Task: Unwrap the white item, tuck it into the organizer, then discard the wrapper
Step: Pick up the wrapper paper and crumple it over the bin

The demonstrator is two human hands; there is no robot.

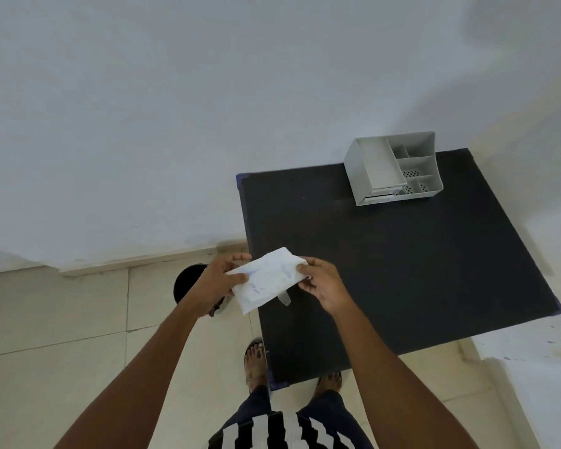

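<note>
I hold a flat white wrapped item point(265, 278) with faint blue print in the air over the near left edge of the black table point(402, 254). My left hand point(222, 280) grips its left side and my right hand point(321, 283) pinches its right edge. A small tab hangs from its lower edge. The grey organizer point(363, 170), with several open compartments, stands at the table's far side by the wall, well away from both hands.
A round black bin point(187, 281) sits on the tiled floor left of the table, partly hidden by my left wrist. The white wall runs behind. My sandalled feet point(256, 358) stand at the table's near edge.
</note>
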